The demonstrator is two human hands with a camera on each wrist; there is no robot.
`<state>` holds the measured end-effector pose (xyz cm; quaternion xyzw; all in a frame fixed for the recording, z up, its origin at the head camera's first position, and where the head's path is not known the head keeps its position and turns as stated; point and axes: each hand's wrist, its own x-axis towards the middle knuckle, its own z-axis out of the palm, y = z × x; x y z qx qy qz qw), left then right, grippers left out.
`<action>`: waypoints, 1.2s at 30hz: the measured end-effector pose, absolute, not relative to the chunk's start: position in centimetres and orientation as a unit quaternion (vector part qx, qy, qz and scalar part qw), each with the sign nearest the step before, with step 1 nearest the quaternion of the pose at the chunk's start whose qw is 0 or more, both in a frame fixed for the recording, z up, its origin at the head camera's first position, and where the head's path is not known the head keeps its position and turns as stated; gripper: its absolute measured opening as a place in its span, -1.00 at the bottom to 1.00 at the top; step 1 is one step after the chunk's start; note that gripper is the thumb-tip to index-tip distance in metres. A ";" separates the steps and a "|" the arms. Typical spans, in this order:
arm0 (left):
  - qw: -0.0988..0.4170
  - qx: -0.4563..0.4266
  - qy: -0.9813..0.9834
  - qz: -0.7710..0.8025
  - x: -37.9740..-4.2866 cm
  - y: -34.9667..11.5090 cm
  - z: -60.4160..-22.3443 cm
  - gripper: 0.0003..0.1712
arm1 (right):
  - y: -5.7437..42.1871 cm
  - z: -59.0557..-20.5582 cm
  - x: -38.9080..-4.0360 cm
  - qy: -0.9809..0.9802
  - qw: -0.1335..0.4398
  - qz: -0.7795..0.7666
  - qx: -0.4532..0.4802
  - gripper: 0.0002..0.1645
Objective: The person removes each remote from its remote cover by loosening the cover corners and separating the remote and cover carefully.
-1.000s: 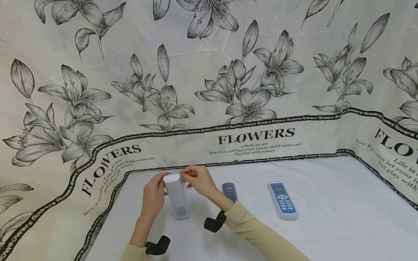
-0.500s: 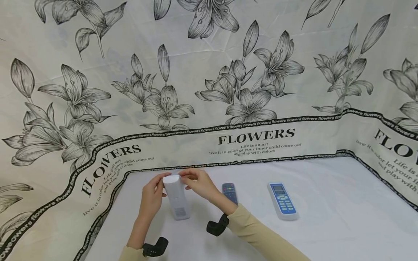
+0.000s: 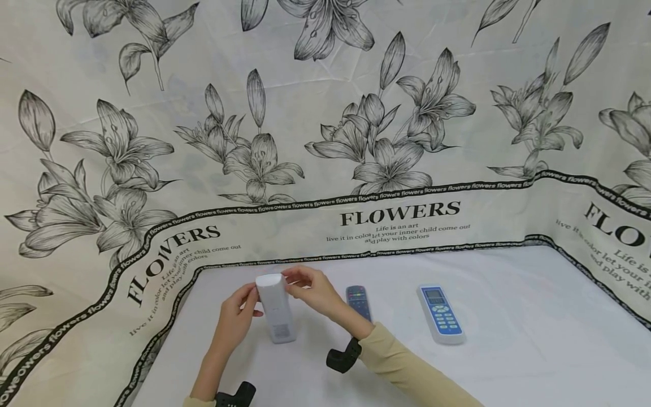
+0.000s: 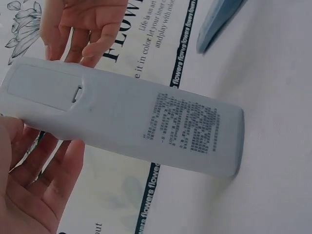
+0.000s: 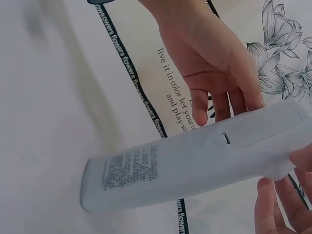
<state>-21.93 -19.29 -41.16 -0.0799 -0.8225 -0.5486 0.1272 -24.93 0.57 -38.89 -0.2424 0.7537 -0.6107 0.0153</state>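
Note:
A white remote control (image 3: 276, 316) stands tilted on its lower end on the white table, its back toward me. Printed text (image 4: 183, 122) and a battery cover (image 4: 44, 85) with a small latch slot show on that back. My left hand (image 3: 238, 316) holds the upper left edge between thumb and fingers. At the upper right edge, my right hand (image 3: 317, 294) pinches the same remote. The cover sits flush in the left wrist view. The remote's button side faces away and is hidden.
A dark blue remote (image 3: 358, 302) lies right of my right forearm, partly covered by it. Farther right lies a white remote with a blue face (image 3: 441, 315). Behind the table (image 3: 508, 339) hangs a flower-printed cloth (image 3: 285, 232).
My left hand has slid a little down the remote's left edge, its forearm lower too. My right hand and forearm have shifted slightly right. The remote's lower end stays in place.

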 end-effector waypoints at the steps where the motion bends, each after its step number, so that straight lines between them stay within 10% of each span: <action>1: 0.128 -0.081 -0.820 -0.552 -21.9 -19.4 -41.3 -0.67 | 0.6 -38.9 -24.9 0.752 0.018 -0.612 -0.242 -0.63; 36: 0.160 -0.027 -0.800 -0.577 -22.2 -18.9 -42.7 -0.69 | 0.2 -39.9 -25.3 0.739 0.044 -0.642 -0.199 -0.66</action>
